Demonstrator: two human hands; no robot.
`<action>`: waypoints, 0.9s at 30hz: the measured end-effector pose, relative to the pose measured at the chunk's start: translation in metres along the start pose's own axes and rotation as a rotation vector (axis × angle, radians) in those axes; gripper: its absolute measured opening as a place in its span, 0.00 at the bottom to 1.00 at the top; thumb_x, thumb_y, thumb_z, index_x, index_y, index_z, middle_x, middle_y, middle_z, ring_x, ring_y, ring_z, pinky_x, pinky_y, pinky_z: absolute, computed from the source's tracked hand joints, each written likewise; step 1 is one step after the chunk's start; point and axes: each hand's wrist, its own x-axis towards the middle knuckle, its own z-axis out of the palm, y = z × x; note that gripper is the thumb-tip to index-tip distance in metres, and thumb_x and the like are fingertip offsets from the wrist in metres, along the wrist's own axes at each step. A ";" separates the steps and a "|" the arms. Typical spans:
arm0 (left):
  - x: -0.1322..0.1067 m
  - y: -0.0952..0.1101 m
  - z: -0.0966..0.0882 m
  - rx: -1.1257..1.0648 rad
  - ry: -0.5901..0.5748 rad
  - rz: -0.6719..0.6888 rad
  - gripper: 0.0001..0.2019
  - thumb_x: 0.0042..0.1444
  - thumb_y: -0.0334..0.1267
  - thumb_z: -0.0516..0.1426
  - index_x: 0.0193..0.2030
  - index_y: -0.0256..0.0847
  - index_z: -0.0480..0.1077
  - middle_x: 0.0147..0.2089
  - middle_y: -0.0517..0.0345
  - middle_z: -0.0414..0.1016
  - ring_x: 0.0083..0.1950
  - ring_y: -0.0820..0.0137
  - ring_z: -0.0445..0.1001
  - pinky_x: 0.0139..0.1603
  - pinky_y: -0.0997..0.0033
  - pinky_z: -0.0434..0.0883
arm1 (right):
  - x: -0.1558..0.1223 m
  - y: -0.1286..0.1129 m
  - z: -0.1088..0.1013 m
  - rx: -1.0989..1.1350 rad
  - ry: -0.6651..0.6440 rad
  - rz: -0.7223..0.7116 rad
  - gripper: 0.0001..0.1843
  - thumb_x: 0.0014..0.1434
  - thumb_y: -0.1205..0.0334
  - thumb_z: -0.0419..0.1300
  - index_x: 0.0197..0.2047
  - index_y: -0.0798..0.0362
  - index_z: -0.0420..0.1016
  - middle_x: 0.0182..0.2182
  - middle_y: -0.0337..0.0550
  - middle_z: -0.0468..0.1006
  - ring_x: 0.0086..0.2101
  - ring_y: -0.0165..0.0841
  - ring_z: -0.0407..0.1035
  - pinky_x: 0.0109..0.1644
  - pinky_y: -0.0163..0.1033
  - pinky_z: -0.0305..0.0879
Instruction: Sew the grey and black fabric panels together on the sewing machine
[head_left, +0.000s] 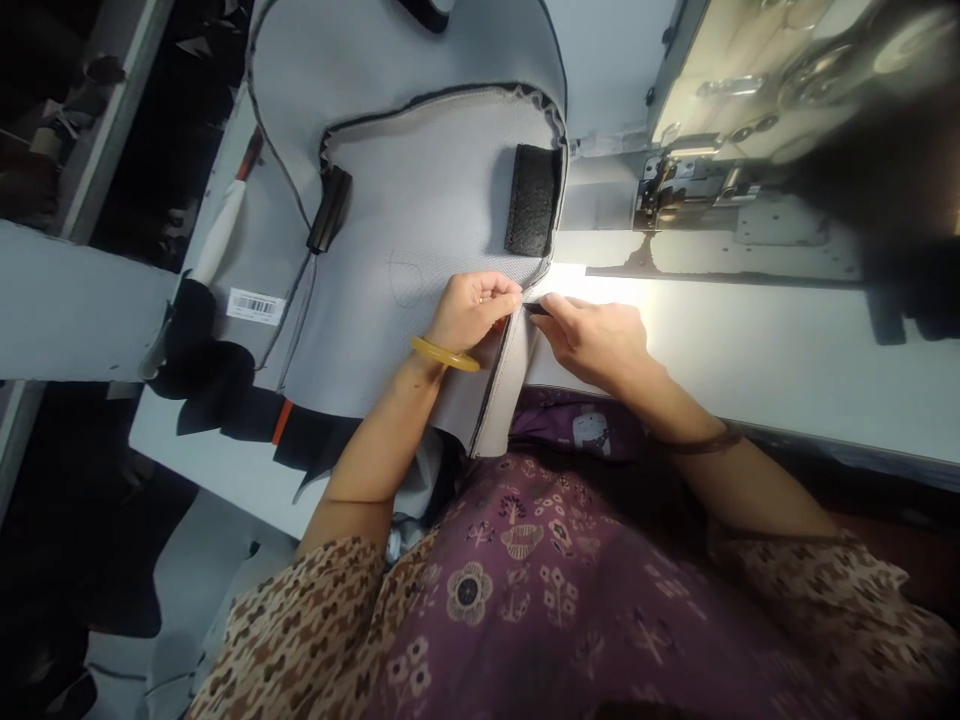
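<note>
A large grey sewn fabric piece [420, 200] with dark-bound edges lies in front of me, a black patch [534, 200] stitched near its right edge. My left hand [476, 308] pinches the seam at that right edge, thumb against fingers. Close beside it, my right hand [596, 340] is closed on a small black object [535, 309], mostly hidden by the fingers, so its kind does not show. The fingertips of both hands nearly meet at the seam. Below them a pale strip [514, 385] of the piece hangs toward my lap.
A sewing machine [720, 150] stands at the right, its lamp lighting the white table [750, 370]. On the left lie black fabric pieces [217, 385], a white label [255, 306] and a white-wrapped tool handle [221, 230]. A black tube-like piece [329, 210] sits on the fabric.
</note>
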 end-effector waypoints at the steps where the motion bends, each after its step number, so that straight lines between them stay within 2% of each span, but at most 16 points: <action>1: 0.000 0.000 0.000 0.007 -0.001 0.006 0.04 0.46 0.33 0.57 0.28 0.33 0.70 0.22 0.62 0.67 0.22 0.81 0.64 0.22 0.82 0.62 | 0.000 0.000 0.000 0.003 -0.004 0.001 0.24 0.65 0.48 0.37 0.45 0.49 0.70 0.32 0.40 0.76 0.22 0.29 0.60 0.27 0.37 0.36; 6: -0.003 0.003 0.001 0.125 0.015 0.045 0.05 0.47 0.33 0.56 0.28 0.33 0.70 0.21 0.62 0.67 0.22 0.81 0.63 0.22 0.82 0.61 | 0.003 0.002 0.000 0.039 -0.051 0.011 0.22 0.64 0.48 0.40 0.43 0.48 0.70 0.28 0.39 0.76 0.22 0.30 0.60 0.26 0.36 0.37; 11: -0.006 0.010 0.011 0.439 0.182 0.191 0.06 0.46 0.35 0.58 0.28 0.34 0.70 0.23 0.60 0.70 0.24 0.79 0.66 0.27 0.80 0.63 | 0.001 0.003 -0.003 0.036 -0.026 0.001 0.23 0.64 0.47 0.39 0.44 0.47 0.70 0.31 0.39 0.77 0.23 0.31 0.62 0.27 0.36 0.37; 13: -0.005 0.010 0.013 0.479 0.202 0.201 0.06 0.46 0.36 0.58 0.27 0.34 0.70 0.23 0.60 0.71 0.24 0.79 0.66 0.28 0.79 0.63 | 0.000 0.004 -0.003 0.043 -0.024 0.004 0.24 0.64 0.47 0.38 0.46 0.47 0.70 0.33 0.40 0.77 0.25 0.32 0.62 0.28 0.36 0.38; 15: -0.001 0.008 0.013 0.417 0.188 0.186 0.06 0.47 0.35 0.57 0.26 0.34 0.70 0.23 0.59 0.71 0.24 0.79 0.66 0.28 0.79 0.63 | -0.001 0.007 -0.003 0.057 -0.028 0.021 0.25 0.64 0.46 0.38 0.47 0.48 0.69 0.34 0.42 0.77 0.26 0.32 0.63 0.28 0.37 0.38; 21: 0.006 -0.002 0.008 0.054 0.099 0.051 0.06 0.47 0.36 0.58 0.26 0.34 0.70 0.20 0.63 0.67 0.21 0.81 0.63 0.23 0.81 0.61 | 0.003 0.008 -0.001 0.070 0.008 0.091 0.23 0.64 0.47 0.39 0.45 0.49 0.69 0.32 0.42 0.76 0.25 0.31 0.62 0.27 0.37 0.37; 27: 0.005 -0.002 0.007 0.007 0.084 0.042 0.05 0.46 0.34 0.58 0.25 0.34 0.71 0.19 0.64 0.66 0.20 0.81 0.62 0.21 0.82 0.60 | 0.005 0.005 0.000 0.068 0.024 0.070 0.19 0.64 0.48 0.42 0.44 0.47 0.69 0.32 0.39 0.76 0.24 0.30 0.61 0.26 0.37 0.36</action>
